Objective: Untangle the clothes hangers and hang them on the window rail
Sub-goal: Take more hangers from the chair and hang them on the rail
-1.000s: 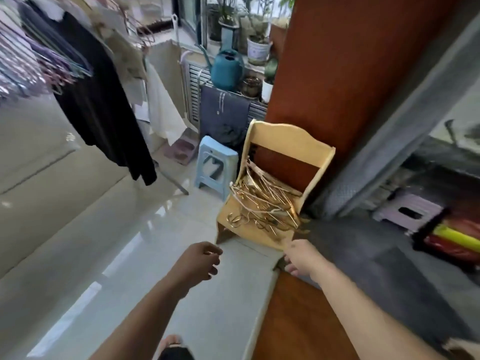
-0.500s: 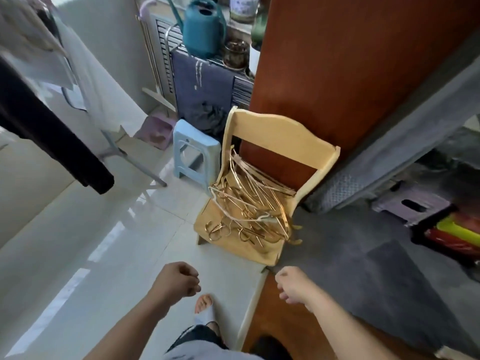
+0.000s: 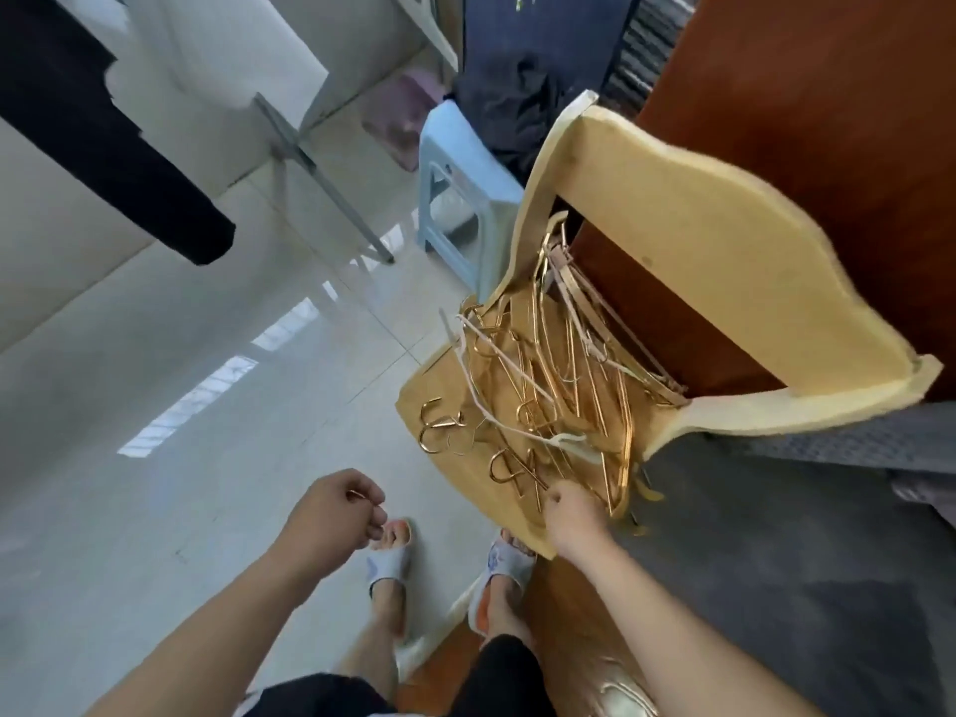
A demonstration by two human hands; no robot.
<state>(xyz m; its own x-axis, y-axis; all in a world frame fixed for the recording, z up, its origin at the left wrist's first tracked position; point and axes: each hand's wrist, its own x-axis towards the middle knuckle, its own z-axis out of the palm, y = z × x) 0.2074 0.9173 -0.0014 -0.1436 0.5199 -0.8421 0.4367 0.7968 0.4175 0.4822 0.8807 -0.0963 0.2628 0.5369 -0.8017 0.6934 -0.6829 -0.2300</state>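
A tangled pile of gold metal hangers (image 3: 548, 385) with a white cord wound through it lies on the seat of a small yellow chair (image 3: 724, 251). Several hooks point toward the seat's front edge. My right hand (image 3: 574, 514) is at the near end of the pile, by the front hooks. Its fingertips are bent down among the wires and hidden, so no grip shows. My left hand (image 3: 336, 514) hovers left of the chair over the floor, fingers curled in a fist around nothing. No window rail is in view.
A brown wooden panel (image 3: 827, 95) stands behind the chair. A light-blue plastic stool (image 3: 460, 163) sits to the chair's left, with dark cloth behind it. A black garment (image 3: 103, 147) hangs at upper left beside a drying-rack leg (image 3: 320, 178). My sandalled feet stand on pale tiles; grey carpet lies right.
I have stepped closer and the view has tilted down onto the chair. My right hand moved forward from in front of the seat to the pile's near end. My left hand stayed curled.
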